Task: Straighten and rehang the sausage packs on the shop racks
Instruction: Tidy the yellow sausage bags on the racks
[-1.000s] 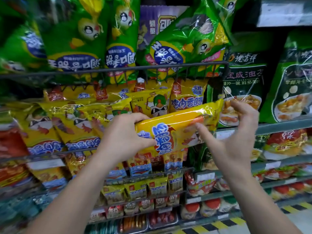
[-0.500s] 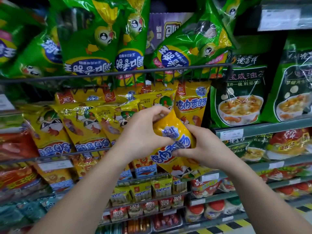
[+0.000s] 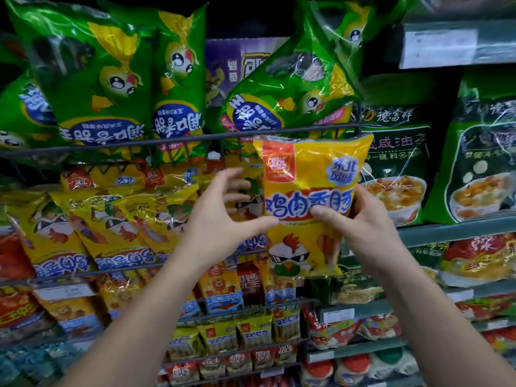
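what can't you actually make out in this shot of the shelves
All in the head view:
- Any hook or hanging hole behind the yellow pack: hidden by the pack itself.
- Fingers of the right hand: behind the pack; only the thumb shows.
- Shelf label at top right: print blurred.
- Purple box: mostly covered by the green packs.

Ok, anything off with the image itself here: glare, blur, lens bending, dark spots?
Head view: white glare streaks cross the film of the green packs; the yellow pack in the right hand is sharp, its print readable; the shelf label at top right is smeared; the rack bar slants and bows slightly, likely from the wide lens; the lower left corner is dim and soft.
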Action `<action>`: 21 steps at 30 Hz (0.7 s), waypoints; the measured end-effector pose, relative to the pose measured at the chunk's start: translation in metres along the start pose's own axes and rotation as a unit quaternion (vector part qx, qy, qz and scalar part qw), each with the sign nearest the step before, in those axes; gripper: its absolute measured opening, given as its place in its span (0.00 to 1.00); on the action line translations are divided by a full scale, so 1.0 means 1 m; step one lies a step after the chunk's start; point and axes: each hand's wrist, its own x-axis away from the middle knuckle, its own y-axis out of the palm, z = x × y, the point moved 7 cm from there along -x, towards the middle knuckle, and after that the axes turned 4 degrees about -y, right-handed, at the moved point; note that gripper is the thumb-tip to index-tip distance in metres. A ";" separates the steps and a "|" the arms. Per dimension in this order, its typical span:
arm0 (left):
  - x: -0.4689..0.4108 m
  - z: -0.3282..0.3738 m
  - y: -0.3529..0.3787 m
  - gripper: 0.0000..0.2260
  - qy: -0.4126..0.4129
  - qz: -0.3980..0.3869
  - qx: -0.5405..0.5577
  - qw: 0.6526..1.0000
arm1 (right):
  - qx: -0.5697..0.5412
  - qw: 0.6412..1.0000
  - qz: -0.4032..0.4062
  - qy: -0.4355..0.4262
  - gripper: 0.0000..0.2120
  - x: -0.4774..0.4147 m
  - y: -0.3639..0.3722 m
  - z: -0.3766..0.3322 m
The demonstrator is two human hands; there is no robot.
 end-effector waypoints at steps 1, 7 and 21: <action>-0.002 -0.001 0.010 0.38 -0.008 -0.016 -0.002 1.000 | -0.015 1.000 0.005 -0.005 0.20 -0.003 -0.003 0.000; -0.016 0.002 0.051 0.23 0.002 -0.069 0.010 0.998 | -0.049 0.998 0.008 -0.041 0.18 -0.022 -0.013 0.007; -0.035 -0.021 0.073 0.18 -0.014 0.060 0.047 0.997 | -0.065 0.996 -0.038 -0.056 0.20 -0.044 -0.009 0.036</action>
